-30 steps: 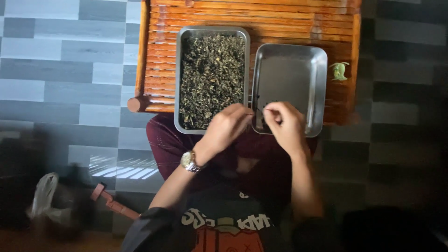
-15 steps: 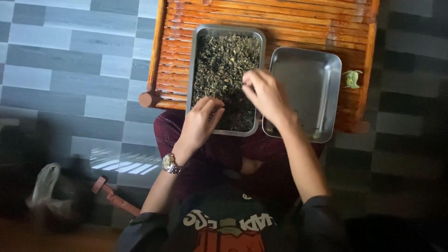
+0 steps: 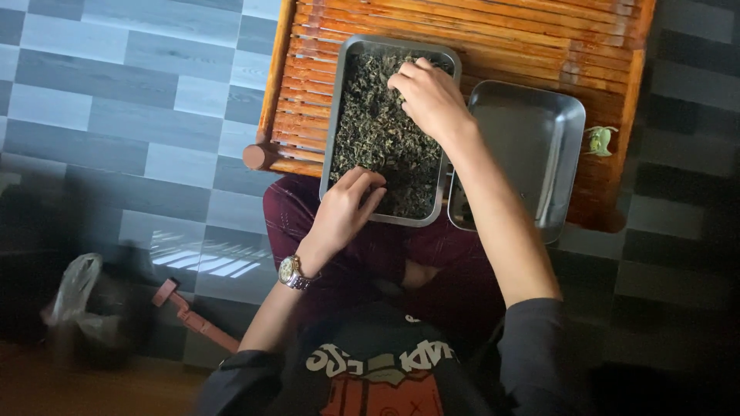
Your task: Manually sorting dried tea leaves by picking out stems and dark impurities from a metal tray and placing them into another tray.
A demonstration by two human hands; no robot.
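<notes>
Green leaf (image 3: 600, 140), plastic bag (image 3: 73, 289), grey floor tiles (image 3: 131, 92).

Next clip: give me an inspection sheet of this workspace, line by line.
Surface: slatted wooden tray-table on a grey tiled floor.
Job's things: metal tray of dried leaves; empty metal tray beside it.
Clutter: small green item at the table's right edge.
Hands: left hand rests at the leaf tray's near end; right hand reaches into the leaves.
Cables: nothing seen.
Surroundings: plastic bag and a reddish tool on the floor.
</notes>
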